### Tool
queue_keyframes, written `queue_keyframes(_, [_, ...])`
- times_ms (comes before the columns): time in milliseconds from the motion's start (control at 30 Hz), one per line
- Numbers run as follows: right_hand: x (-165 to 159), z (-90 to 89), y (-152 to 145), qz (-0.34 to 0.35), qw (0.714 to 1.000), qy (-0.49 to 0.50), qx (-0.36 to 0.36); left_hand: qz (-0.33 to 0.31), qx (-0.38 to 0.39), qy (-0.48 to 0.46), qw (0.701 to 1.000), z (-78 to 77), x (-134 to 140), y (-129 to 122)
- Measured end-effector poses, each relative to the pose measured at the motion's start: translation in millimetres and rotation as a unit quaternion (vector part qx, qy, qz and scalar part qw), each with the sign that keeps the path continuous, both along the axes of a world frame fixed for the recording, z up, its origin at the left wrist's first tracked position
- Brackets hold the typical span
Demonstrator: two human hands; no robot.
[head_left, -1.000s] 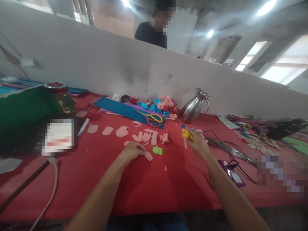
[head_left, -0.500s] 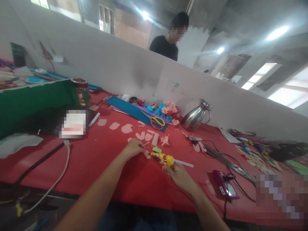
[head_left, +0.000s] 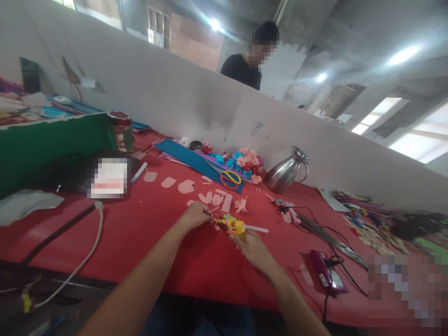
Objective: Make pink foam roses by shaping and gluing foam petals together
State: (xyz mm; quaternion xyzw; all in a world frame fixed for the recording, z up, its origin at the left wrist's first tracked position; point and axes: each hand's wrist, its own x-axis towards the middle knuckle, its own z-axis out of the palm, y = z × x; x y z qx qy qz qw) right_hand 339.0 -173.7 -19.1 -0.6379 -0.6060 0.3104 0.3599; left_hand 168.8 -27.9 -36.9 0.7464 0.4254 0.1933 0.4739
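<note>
My right hand (head_left: 254, 249) is wrapped round a yellow glue gun (head_left: 236, 226), and a pale glue stick (head_left: 257, 228) juts from its back end. The gun's nozzle points left and reaches my left hand (head_left: 196, 216). Those fingers are pinched on a small pink paper petal (head_left: 217, 227), mostly hidden behind the nozzle. Just beyond both hands lie cut pink paper pieces (head_left: 185, 186) and a crumpled pink bit (head_left: 241, 204) on the red tabletop (head_left: 196, 270).
Scissors (head_left: 229, 178) rest on blue sheets (head_left: 185, 157) beside paper flowers (head_left: 249, 161). A steel jug (head_left: 286, 171) stands near the partition (head_left: 175, 88). At right are a purple power strip (head_left: 327, 273) with cords and metal wires (head_left: 336, 240). A lidded jar (head_left: 122, 133) is at left; a person (head_left: 243, 70) is beyond the partition.
My right hand has moved left with the glue gun, bringing its nozzle up to the petal at my left hand. My left hand has stayed almost still.
</note>
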Motion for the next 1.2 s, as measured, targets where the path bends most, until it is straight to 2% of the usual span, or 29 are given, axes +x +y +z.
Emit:
queue_keyframes(300, [-1,9.2,-7,0.012,0.999,-0.027,-0.014,-0.017,-0.012,-0.037,0.999,1.8,0,-2])
queue_keyframes(500, [4,12.9,-24,-0.003,0.996,-0.086,-0.038,-0.019,0.009,-0.005,1.000,1.3,-2,-1])
queue_keyframes(700, [27,14.6,-44,-0.188,0.980,-0.057,-0.032,-0.031,-0.020,-0.023,0.999,-1.0,-3,-2])
queue_keyframes(800, [26,12.2,-48,-0.184,0.982,0.020,-0.046,-0.005,-0.017,-0.031,0.999,-1.5,-1,-1])
queue_keyframes(933, [15,9.1,-47,-0.186,0.969,0.161,-0.034,0.042,0.005,-0.095,0.995,7.3,3,-3])
queue_keyframes(1133, [8,8.5,-48,-0.201,0.948,0.246,-0.013,0.049,0.022,-0.088,0.995,15.9,7,-22])
queue_keyframes(1200, [6,8.8,-49,-0.195,0.946,0.257,-0.007,0.053,0.002,-0.101,0.993,16.8,6,-30])
